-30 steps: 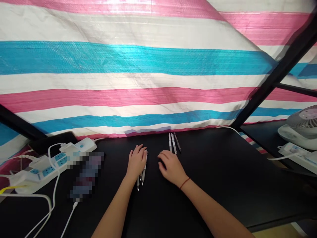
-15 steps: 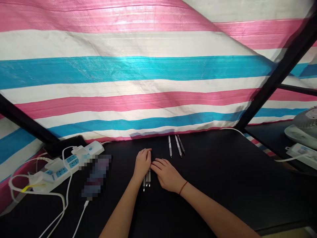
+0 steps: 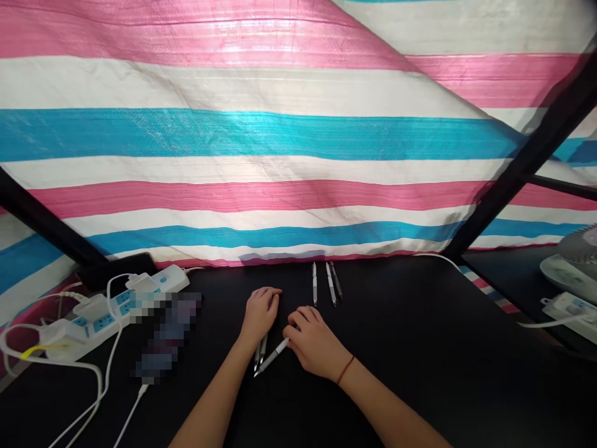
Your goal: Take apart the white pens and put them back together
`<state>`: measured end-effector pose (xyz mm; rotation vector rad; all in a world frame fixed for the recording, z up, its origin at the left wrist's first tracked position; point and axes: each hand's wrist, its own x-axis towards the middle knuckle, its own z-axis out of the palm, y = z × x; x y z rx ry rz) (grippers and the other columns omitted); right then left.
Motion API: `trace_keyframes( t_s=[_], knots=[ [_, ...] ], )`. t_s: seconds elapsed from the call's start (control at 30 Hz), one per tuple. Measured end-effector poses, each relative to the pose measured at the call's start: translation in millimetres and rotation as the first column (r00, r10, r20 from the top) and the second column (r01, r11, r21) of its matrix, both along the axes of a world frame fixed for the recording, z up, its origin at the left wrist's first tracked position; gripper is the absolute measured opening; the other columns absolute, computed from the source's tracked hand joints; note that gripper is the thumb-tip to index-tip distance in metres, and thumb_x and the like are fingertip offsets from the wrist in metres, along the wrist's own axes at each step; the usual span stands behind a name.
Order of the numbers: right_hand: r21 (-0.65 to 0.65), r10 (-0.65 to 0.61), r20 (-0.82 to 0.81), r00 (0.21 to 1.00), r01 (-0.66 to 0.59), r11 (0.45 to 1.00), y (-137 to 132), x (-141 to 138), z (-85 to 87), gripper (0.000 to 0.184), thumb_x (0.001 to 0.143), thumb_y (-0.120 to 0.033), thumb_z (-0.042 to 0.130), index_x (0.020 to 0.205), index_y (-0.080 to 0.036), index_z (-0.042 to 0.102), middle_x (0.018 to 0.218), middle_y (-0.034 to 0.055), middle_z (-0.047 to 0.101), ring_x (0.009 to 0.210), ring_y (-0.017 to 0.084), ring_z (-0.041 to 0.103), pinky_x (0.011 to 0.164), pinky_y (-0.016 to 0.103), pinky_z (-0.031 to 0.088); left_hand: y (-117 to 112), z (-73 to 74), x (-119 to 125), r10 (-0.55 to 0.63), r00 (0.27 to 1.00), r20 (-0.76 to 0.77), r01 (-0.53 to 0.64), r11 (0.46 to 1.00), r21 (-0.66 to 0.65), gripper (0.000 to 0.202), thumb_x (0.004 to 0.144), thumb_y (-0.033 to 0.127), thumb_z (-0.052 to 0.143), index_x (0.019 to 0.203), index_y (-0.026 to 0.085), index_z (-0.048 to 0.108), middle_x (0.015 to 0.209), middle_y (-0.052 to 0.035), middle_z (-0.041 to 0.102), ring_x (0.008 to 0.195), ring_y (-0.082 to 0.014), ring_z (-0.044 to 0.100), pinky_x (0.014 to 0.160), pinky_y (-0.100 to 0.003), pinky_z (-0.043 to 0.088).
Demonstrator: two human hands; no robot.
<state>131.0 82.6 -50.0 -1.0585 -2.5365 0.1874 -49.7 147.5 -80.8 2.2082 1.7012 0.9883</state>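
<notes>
My right hand (image 3: 311,339) is closed in a pinch on one end of a white and grey pen (image 3: 273,357), whose tip slants down to the left. Beside it, my left hand (image 3: 260,315) is wrapped over two grey pens (image 3: 263,350), and only their tip ends show below the palm. Farther back on the black table lie three more pens: a white and grey one (image 3: 314,285), a second white one (image 3: 331,285), and a dark one (image 3: 336,281) close against it.
On the left are a white power strip (image 3: 109,330) with plugs and cables, and a blurred phone (image 3: 168,336) on a charging cable. A striped sheet (image 3: 280,137) hangs behind the table. Another power strip (image 3: 571,314) and a fan (image 3: 578,255) stand at right.
My right hand has drawn one pen out from the group under my left hand, and that pen is now tilted. The view has shifted slightly.
</notes>
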Motion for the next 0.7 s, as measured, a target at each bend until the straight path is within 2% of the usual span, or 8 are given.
trace_keyframes(
  t_s=[0.1, 0.2, 0.33, 0.4, 0.47, 0.57, 0.63, 0.7],
  knots=[
    [-0.097, 0.01, -0.033, 0.999, -0.014, 0.995, 3.6, 12.9, 7.3, 0.008, 0.086, -0.019, 0.051, 0.089, -0.02, 0.058, 0.09, 0.0046, 0.059, 0.089, 0.02, 0.052, 0.08, 0.032, 0.041, 1.8, -2.4, -2.1, -0.003, 1.0, -0.001, 0.003, 1.0, -0.002, 0.026, 0.085, 0.026, 0.043, 0.091, 0.021, 0.068, 0.095, -0.0066, 0.068, 0.095, -0.0234, 0.058, 0.088, -0.041, 0.044],
    [-0.237, -0.086, -0.203, 0.975, 0.036, 0.971, 10.3, 21.6, 10.3, 0.013, 0.091, -0.022, 0.044, 0.093, -0.022, 0.057, 0.082, 0.001, 0.06, 0.073, 0.015, 0.056, 0.066, 0.025, 0.04, 2.0, -2.3, -2.4, -0.004, 1.0, 0.014, 0.004, 1.0, -0.011, 0.024, 0.083, 0.026, 0.046, 0.093, 0.022, 0.067, 0.096, -0.0068, 0.068, 0.095, -0.0236, 0.059, 0.089, -0.041, 0.044],
    [-0.43, -0.313, -0.463, 0.829, 0.099, 0.898, 20.1, 21.7, 1.4, 0.023, 0.093, -0.035, 0.04, 0.101, -0.023, 0.058, 0.072, -0.0015, 0.061, 0.061, 0.013, 0.056, 0.057, 0.021, 0.038, -7.4, 10.3, 0.3, 0.014, 0.999, 0.046, -0.014, 1.0, 0.003, 0.025, 0.077, 0.023, 0.053, 0.098, 0.022, 0.066, 0.102, -0.0067, 0.067, 0.109, -0.0271, 0.052, 0.098, -0.047, 0.035],
    [-0.486, -0.377, -0.536, 0.755, 0.089, 0.869, 23.2, 19.0, -5.9, 0.026, 0.091, -0.039, 0.043, 0.099, -0.021, 0.06, 0.073, -0.0007, 0.062, 0.058, 0.013, 0.055, 0.055, 0.022, 0.038, -14.9, 19.4, 2.2, -0.042, 0.993, 0.111, 0.041, 0.999, 0.007, 0.032, 0.077, 0.022, 0.052, 0.108, 0.022, 0.062, 0.109, -0.0074, 0.064, 0.112, -0.0268, 0.05, 0.098, -0.046, 0.035],
    [-0.513, -0.41, -0.563, 0.718, 0.086, 0.854, 24.8, 16.5, -12.0, 0.028, 0.089, -0.041, 0.044, 0.095, -0.02, 0.062, 0.069, -0.001, 0.06, 0.055, 0.012, 0.052, 0.052, 0.022, 0.037, -21.5, 26.3, 4.2, -0.08, 0.977, 0.2, 0.088, 0.996, -0.034, 0.034, 0.081, 0.026, 0.051, 0.114, 0.021, 0.059, 0.106, -0.0082, 0.063, 0.101, -0.0239, 0.055, 0.091, -0.04, 0.042],
    [-0.524, -0.413, -0.585, 0.698, 0.065, 0.85, 26.0, 14.8, -16.7, 0.028, 0.088, -0.042, 0.047, 0.091, -0.019, 0.063, 0.07, -0.0005, 0.059, 0.057, 0.012, 0.051, 0.054, 0.022, 0.038, -26.0, 29.8, 7.2, -0.004, 0.929, 0.369, 0.046, 0.993, -0.105, 0.029, 0.085, 0.034, 0.049, 0.105, 0.019, 0.062, 0.082, -0.0036, 0.062, 0.075, -0.0178, 0.057, 0.075, -0.031, 0.046],
    [-0.537, -0.418, -0.59, 0.691, 0.051, 0.842, 27.2, 15.3, -17.9, 0.03, 0.087, -0.042, 0.046, 0.084, -0.018, 0.063, 0.069, -0.0002, 0.058, 0.06, 0.013, 0.051, 0.055, 0.022, 0.038, -25.5, 29.2, 8.6, 0.002, 0.889, 0.458, 0.065, 0.989, -0.13, 0.025, 0.085, 0.037, 0.05, 0.095, 0.018, 0.062, 0.075, -0.0008, 0.06, 0.067, -0.0152, 0.055, 0.068, -0.027, 0.045],
    [-0.565, -0.439, -0.592, 0.677, 0.04, 0.824, 29.2, 17.0, -18.9, 0.033, 0.087, -0.044, 0.045, 0.075, -0.018, 0.061, 0.064, -0.001, 0.053, 0.058, 0.012, 0.048, 0.053, 0.022, 0.038, -23.2, 28.1, 9.0, 0.02, 0.823, 0.567, 0.063, 0.99, -0.126, 0.024, 0.085, 0.039, 0.051, 0.089, 0.018, 0.061, 0.073, 0.0, 0.059, 0.068, -0.0147, 0.056, 0.068, -0.026, 0.045]
  ],
)
